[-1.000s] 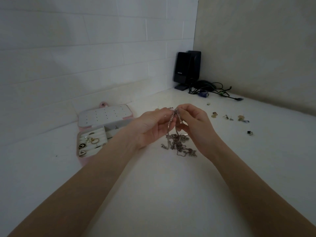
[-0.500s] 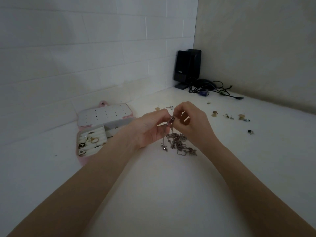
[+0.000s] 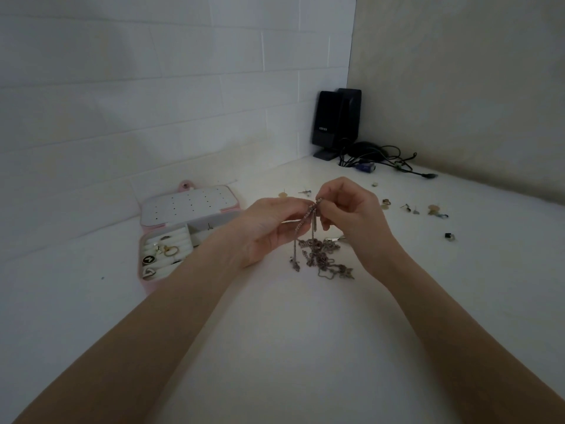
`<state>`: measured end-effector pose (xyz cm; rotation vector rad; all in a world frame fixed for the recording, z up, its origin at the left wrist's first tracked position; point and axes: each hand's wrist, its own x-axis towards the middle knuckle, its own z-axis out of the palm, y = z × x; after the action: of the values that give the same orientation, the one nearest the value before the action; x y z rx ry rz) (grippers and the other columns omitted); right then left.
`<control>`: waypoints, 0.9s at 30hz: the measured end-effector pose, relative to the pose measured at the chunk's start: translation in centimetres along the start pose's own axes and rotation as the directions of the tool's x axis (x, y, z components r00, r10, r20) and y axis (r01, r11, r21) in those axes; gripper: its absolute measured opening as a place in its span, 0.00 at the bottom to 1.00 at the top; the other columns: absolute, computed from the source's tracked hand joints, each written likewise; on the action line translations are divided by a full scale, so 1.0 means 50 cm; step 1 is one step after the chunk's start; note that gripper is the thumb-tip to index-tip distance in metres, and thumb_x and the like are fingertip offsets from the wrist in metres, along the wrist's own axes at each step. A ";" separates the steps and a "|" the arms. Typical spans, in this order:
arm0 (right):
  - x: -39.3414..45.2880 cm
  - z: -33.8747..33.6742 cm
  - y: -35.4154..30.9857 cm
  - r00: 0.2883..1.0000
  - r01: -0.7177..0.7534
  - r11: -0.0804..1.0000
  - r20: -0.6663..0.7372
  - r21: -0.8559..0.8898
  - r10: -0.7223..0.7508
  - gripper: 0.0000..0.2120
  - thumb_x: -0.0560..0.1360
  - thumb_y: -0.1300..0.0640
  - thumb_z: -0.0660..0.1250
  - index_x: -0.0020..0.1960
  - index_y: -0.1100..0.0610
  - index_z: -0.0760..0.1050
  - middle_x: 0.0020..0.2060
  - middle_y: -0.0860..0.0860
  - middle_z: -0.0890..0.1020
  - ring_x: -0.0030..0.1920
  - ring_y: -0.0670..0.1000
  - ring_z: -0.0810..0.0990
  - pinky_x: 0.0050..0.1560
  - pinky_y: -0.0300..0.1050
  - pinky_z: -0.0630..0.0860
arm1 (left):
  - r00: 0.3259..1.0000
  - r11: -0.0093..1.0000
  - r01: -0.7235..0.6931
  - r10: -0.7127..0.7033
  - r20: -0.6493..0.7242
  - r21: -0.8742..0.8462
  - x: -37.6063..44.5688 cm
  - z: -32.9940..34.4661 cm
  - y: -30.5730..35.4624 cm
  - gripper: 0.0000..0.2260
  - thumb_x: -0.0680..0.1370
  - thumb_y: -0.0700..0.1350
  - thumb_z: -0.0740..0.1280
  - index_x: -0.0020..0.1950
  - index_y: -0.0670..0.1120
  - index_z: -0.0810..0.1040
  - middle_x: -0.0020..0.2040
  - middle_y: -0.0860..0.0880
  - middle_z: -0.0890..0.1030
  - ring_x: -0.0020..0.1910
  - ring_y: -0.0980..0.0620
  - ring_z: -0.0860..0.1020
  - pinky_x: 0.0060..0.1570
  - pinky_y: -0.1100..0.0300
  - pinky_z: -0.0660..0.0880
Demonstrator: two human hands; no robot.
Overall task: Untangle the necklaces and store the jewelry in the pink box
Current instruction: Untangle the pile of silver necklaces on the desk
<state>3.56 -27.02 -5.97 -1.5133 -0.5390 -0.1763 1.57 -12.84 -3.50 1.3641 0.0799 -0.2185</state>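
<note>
A tangle of silver necklaces (image 3: 321, 258) lies on the white table at the centre. My left hand (image 3: 269, 231) and my right hand (image 3: 351, 215) meet just above it, both pinching the top of chain strands that hang down into the heap. The pink box (image 3: 143, 280) stands open to the left, its white perforated lid (image 3: 188, 208) raised at the back. Rings sit in its white padded slots. My left forearm covers the box's right side.
Loose earrings and small pieces (image 3: 432, 209) are scattered on the table to the right, with more behind my hands (image 3: 293, 193). A black speaker (image 3: 334, 123) and a bundle of cables (image 3: 379, 159) fill the far corner between the two walls.
The pinch point dropped toward the heap half a second ago and has come back up a little. My right hand's fingers have shifted on the strands. The heap stays in place.
</note>
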 end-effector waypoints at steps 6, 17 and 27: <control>0.000 -0.002 -0.001 0.993 -0.117 0.988 0.021 0.096 0.115 0.09 0.74 0.71 0.61 0.40 0.61 0.74 0.30 0.51 0.77 0.30 0.47 0.73 0.34 0.38 0.74 | 0.998 0.991 -0.061 0.063 -0.016 0.118 0.003 -0.008 0.000 0.04 0.73 0.37 0.69 0.45 0.37 0.81 0.35 0.47 0.82 0.31 0.57 0.79 0.35 0.68 0.77; -0.002 0.001 0.002 0.977 -0.192 0.980 0.103 0.053 0.186 0.08 0.76 0.68 0.61 0.40 0.62 0.75 0.30 0.53 0.77 0.30 0.47 0.73 0.33 0.37 0.73 | 0.991 0.985 -0.096 0.108 -0.078 0.142 0.004 -0.003 -0.001 0.05 0.73 0.34 0.67 0.41 0.43 0.77 0.33 0.47 0.79 0.31 0.54 0.77 0.33 0.66 0.76; -0.005 0.000 -0.007 0.966 -0.230 0.957 0.160 0.175 0.203 0.07 0.76 0.67 0.60 0.41 0.61 0.73 0.24 0.47 0.67 0.26 0.46 0.64 0.28 0.36 0.66 | 0.998 0.994 0.051 -0.053 -0.018 -0.100 -0.001 0.006 0.003 0.04 0.75 0.32 0.63 0.42 0.39 0.74 0.31 0.47 0.75 0.24 0.57 0.74 0.26 0.68 0.74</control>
<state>3.20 -27.09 -5.74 -1.3896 -0.4819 0.1512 1.53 -13.09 -3.31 1.2658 0.1423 -0.2411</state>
